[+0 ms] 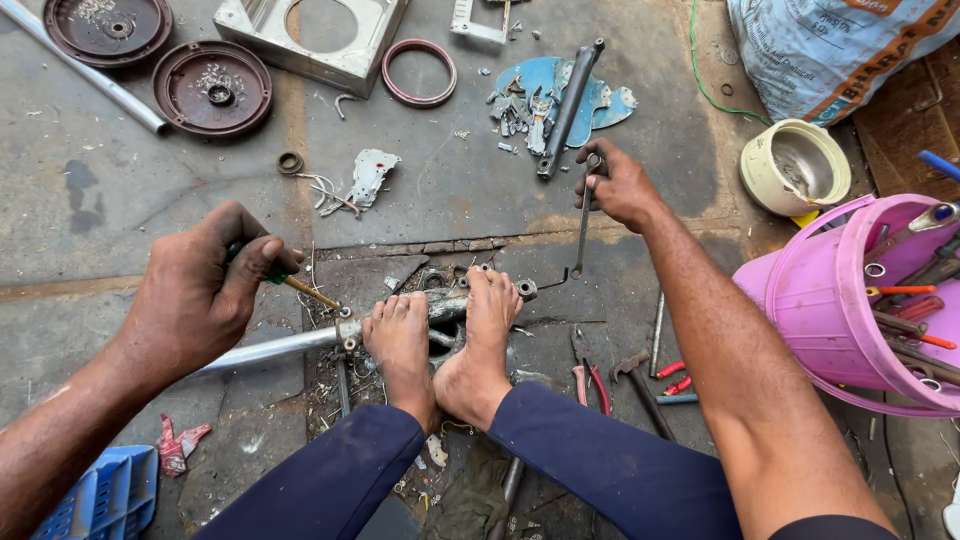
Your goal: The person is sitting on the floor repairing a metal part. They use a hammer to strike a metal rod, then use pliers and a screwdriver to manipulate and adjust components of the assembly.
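Green-handled screwdriver (290, 283) tip-down; slim spanner (583, 225) near-vertical.

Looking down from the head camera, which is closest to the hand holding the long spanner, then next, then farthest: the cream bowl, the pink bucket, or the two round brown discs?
From the right hand:
1. Cream bowl, just to its right on the floor.
2. Pink bucket, farther right and lower, full of tools.
3. Two round brown discs, far off at the top left.

One package is present: a woven plastic sack (835, 50), lying on the floor at the upper right corner. It is bulky and rounded, pale blue-grey, with an orange band and dark print.
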